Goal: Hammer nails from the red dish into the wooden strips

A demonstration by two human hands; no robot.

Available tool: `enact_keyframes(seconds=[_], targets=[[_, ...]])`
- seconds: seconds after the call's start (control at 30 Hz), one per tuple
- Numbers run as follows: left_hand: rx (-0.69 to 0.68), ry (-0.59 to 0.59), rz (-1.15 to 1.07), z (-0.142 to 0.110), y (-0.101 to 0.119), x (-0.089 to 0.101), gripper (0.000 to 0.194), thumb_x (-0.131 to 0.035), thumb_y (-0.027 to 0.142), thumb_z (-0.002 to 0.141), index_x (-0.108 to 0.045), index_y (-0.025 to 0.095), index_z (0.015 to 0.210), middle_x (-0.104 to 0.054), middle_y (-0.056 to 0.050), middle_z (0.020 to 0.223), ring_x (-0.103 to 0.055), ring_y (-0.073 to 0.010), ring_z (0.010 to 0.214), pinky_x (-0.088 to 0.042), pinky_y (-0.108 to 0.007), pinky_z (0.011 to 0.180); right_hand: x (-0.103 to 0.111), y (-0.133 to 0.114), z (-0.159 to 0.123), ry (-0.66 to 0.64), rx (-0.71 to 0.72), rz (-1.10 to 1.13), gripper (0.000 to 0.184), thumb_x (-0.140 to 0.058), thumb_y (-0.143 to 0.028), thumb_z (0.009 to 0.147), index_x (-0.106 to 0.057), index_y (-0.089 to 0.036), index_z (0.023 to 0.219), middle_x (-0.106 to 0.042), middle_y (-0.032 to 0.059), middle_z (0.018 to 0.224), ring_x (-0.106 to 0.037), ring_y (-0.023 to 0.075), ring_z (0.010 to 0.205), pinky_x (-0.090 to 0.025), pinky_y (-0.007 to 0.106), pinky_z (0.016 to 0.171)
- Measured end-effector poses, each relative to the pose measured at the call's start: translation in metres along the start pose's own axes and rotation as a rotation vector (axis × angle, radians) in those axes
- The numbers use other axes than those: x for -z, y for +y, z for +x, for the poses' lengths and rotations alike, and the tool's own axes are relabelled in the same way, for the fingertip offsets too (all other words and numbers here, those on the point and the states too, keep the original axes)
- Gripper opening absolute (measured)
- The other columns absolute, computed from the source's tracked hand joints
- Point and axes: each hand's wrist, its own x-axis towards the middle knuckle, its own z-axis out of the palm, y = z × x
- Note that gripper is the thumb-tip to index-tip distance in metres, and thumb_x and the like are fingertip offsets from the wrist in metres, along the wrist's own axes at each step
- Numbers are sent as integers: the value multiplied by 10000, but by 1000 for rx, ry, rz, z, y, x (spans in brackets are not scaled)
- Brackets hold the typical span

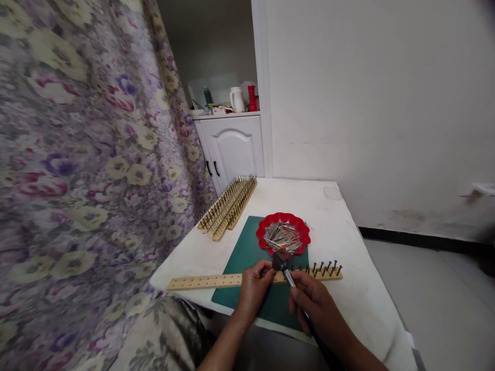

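Note:
My right hand (pixel 315 301) is wrapped around the handle of a hammer (pixel 288 275). The dark hammer head covers part of a long wooden strip (pixel 216 281) that lies across a green mat (pixel 242 252). At the strip's middle, the fingers of my left hand (pixel 255 283) are pinched together beside the hammer head; what they hold is hidden. Dark screws or nails (pixel 328 268) stand up in the strip's right part, while small holes dot its left part. Just beyond the hammer, a red scalloped dish (pixel 302 226) holds many loose silvery nails (pixel 280 237).
Several wooden strips studded with upright nails (pixel 228 206) lie at the table's back left. The white-covered table (pixel 320 206) stands near a wall. A floral curtain (pixel 96 154) hangs at left. Behind is a white cabinet (pixel 237 147) with a white jug (pixel 236 100) on top.

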Motion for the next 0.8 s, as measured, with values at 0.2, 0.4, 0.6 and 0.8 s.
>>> enact_keyframes(seconds=[0.2,0.4,0.6,0.8], targets=[[-2,22,23,0,-2,0,162,-593,305,724,-656,156,711,-560,36,570,-467,-102,547,-323,-181,509,-7,-2,3,16,2,-52,282,-479,-402,880,-493,-180,1052,-556,-71,599,-355,27,263,-215,138,281],[3,7,23,0,-4,1,161,-579,298,734,-647,156,701,-569,32,587,-481,-105,557,-327,-183,520,-7,0,2,20,-7,-67,301,-485,-413,877,-498,-183,1071,-551,-71,607,-365,27,264,-225,139,280],[0,-5,3,-1,-3,1,156,-578,287,747,-649,151,719,-577,30,593,-487,-103,551,-327,-183,515,-6,1,1,4,-20,-61,300,-497,-419,870,-516,-188,1060,-557,-70,601,-361,24,257,-214,140,278],[-23,-31,37,-2,-5,6,141,-592,279,747,-666,161,767,-594,19,617,-511,-118,583,-347,-189,534,5,0,-2,86,18,-14,309,-513,-415,868,-500,-182,1070,-556,-63,606,-369,26,273,-215,143,287]])
